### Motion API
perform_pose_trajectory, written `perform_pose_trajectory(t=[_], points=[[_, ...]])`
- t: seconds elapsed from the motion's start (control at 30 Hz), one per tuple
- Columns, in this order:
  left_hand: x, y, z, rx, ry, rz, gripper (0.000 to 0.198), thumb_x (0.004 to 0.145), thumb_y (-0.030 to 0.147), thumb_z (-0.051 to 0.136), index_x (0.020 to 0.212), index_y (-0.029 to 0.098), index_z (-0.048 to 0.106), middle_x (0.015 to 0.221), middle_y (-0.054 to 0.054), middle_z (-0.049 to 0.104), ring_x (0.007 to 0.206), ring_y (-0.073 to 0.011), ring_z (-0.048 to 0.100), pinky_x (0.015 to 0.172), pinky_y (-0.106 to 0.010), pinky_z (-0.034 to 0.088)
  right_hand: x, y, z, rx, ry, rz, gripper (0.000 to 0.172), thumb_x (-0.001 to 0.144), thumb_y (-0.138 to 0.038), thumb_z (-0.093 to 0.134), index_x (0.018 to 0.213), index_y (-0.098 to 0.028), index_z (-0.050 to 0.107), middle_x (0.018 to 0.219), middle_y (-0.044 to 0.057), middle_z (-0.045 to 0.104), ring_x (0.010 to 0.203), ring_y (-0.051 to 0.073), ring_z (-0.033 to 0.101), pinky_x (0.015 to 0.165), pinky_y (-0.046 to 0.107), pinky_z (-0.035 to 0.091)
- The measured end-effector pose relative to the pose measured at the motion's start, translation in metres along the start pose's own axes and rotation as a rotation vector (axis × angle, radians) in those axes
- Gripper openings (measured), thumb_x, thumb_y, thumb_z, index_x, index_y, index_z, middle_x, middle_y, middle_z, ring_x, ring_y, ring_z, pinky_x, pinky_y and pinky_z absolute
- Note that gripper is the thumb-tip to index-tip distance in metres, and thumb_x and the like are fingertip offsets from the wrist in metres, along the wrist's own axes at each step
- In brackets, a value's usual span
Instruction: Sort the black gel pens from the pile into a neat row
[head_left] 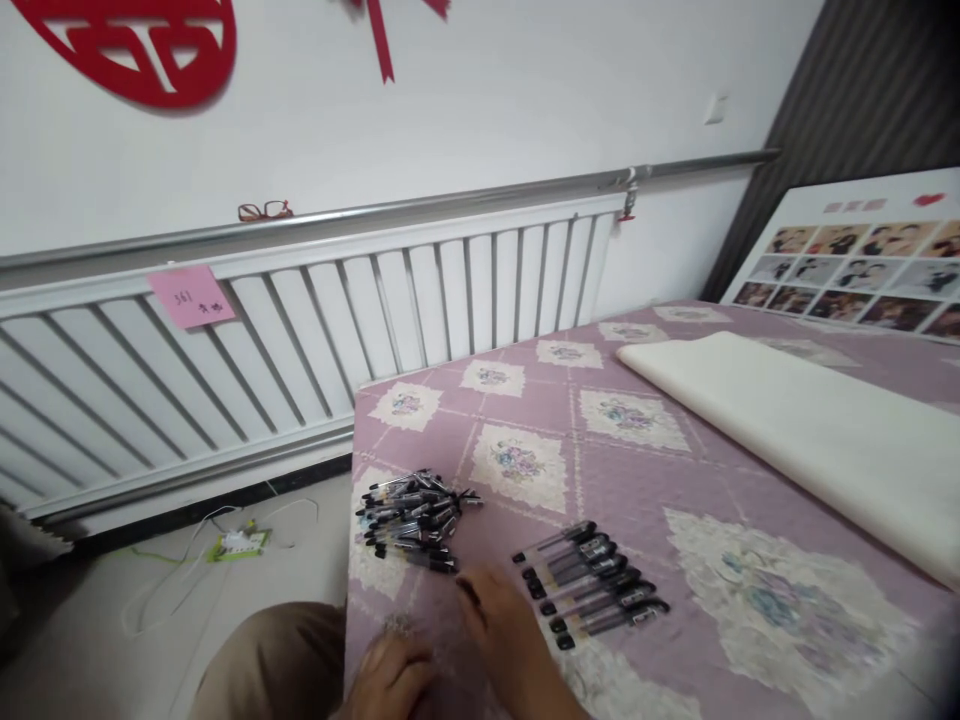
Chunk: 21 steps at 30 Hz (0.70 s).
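Observation:
My right hand point(506, 632) is low over the cloth, a little blurred, its fingertips close to the near end of a heap of black-capped pens point(412, 510). Its thumb and fingers look slightly apart, and no pen shows in them. To its right, several pens point(592, 580) lie side by side in a slanted row, caps toward the upper right. My left hand point(391, 675) rests at the near left edge of the cloth with its fingers laid down, holding nothing I can see.
A purple floral cloth point(517, 545) covers the surface. A folded cream sheet point(795, 420) lies at the right, a photo board point(862, 260) behind. A white radiator point(442, 290) with a pink note point(191, 297) lines the wall. Wires and a small green item point(238, 543) are on the floor.

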<state>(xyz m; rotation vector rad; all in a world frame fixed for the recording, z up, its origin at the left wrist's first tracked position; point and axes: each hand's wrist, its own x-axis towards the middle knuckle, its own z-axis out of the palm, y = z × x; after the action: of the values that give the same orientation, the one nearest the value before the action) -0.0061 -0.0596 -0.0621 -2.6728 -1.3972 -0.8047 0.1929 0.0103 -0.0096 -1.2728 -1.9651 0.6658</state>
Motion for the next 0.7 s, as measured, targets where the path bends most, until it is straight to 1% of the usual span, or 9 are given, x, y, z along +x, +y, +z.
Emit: perform_pose_trajectory(t=[0.07,0.13,0.23,0.3,0.47,0.6,0.7], points=[[0.001,-0.002,0.000,0.059,0.052,-0.099,0.032,0.081,0.013,0.052,0.110,0.024,0.059,0.112,-0.008,0.062,0.107,-0.0235,0.056,0.089,-0.038,0.050,0.005,-0.006,0.013,-0.098,-0.070,0.013,0.022,0.085,-0.013,0.045,0.089,-0.022,0.065,0.091,0.005,0.066,0.089,0.020,0.060,0.079,0.029,0.045],[0.006,-0.007,0.001,0.096,0.077,-0.176,0.036,0.080,0.014,0.052,0.114,0.023,0.057,0.118,-0.010,0.059,0.114,-0.0268,0.052,0.092,-0.044,0.048,0.009,-0.007,0.020,-0.179,-0.107,0.036,0.022,0.085,-0.011,0.046,0.091,-0.021,0.065,0.094,0.006,0.065,0.091,0.020,0.059,0.081,0.030,0.044],[0.018,-0.017,0.000,0.070,0.019,-0.250,0.040,0.081,0.017,0.054,0.120,0.024,0.054,0.121,-0.010,0.057,0.114,-0.0259,0.051,0.094,-0.046,0.047,0.017,-0.006,0.024,-0.270,-0.102,0.054,0.023,0.084,-0.009,0.048,0.096,-0.020,0.064,0.099,0.007,0.064,0.097,0.022,0.056,0.086,0.032,0.042],[0.028,-0.023,-0.002,0.063,0.017,-0.296,0.040,0.082,0.017,0.053,0.121,0.025,0.053,0.123,-0.010,0.055,0.117,-0.0262,0.049,0.095,-0.049,0.045,0.021,-0.005,0.024,-0.317,-0.090,0.062,0.025,0.083,-0.009,0.049,0.099,-0.019,0.064,0.101,0.008,0.063,0.099,0.024,0.055,0.088,0.033,0.041],[0.044,-0.028,-0.005,0.042,0.029,-0.295,0.041,0.081,0.013,0.050,0.121,0.023,0.052,0.125,-0.009,0.054,0.119,-0.0258,0.047,0.098,-0.049,0.043,0.030,-0.003,0.025,-0.407,-0.129,0.080,0.023,0.081,-0.009,0.050,0.096,-0.019,0.065,0.097,0.009,0.063,0.096,0.026,0.055,0.084,0.036,0.041],[0.045,-0.028,-0.005,0.055,0.029,-0.290,0.041,0.080,0.013,0.050,0.120,0.022,0.052,0.128,-0.011,0.051,0.121,-0.0272,0.045,0.099,-0.050,0.041,0.034,0.001,0.024,-0.416,-0.176,0.046,0.024,0.081,-0.007,0.048,0.093,-0.019,0.065,0.097,0.008,0.064,0.095,0.025,0.055,0.082,0.035,0.041],[0.046,-0.027,-0.006,0.056,0.023,-0.301,0.041,0.080,0.013,0.051,0.120,0.022,0.053,0.126,-0.011,0.051,0.120,-0.0278,0.044,0.099,-0.050,0.041,0.035,0.003,0.020,-0.406,-0.235,0.004,0.025,0.081,-0.006,0.046,0.090,-0.019,0.065,0.096,0.008,0.065,0.095,0.025,0.055,0.083,0.034,0.041]])
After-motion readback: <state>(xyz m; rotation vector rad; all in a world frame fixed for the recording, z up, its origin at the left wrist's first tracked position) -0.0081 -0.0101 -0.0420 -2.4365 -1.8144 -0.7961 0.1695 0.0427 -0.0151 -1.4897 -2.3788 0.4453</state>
